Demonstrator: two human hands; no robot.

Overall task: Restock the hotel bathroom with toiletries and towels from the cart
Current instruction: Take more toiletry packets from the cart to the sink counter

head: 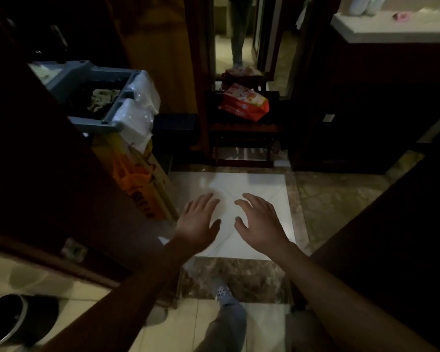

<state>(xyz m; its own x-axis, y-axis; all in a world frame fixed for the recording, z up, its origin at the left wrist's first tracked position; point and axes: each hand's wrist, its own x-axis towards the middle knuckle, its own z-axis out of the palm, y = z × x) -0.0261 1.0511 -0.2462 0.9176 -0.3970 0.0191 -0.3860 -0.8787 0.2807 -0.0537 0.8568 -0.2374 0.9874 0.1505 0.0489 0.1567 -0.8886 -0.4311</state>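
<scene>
Stepping through the dim doorway risks clipping the dark door edge or the yellow sign leaning beside the housekeeping cart (97, 97), ahead on the left with white plastic-wrapped packs (137, 115) on its rim. Left hand (197, 222) and right hand (261, 219) hover spread, holding nothing.

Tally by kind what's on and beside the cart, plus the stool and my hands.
Cart: 1
White wrapped packs on cart: 2
Yellow sign beside cart: 1
Stool: 1
Red packet on stool: 1
Hands: 2, left hand, right hand
Total: 8
</scene>
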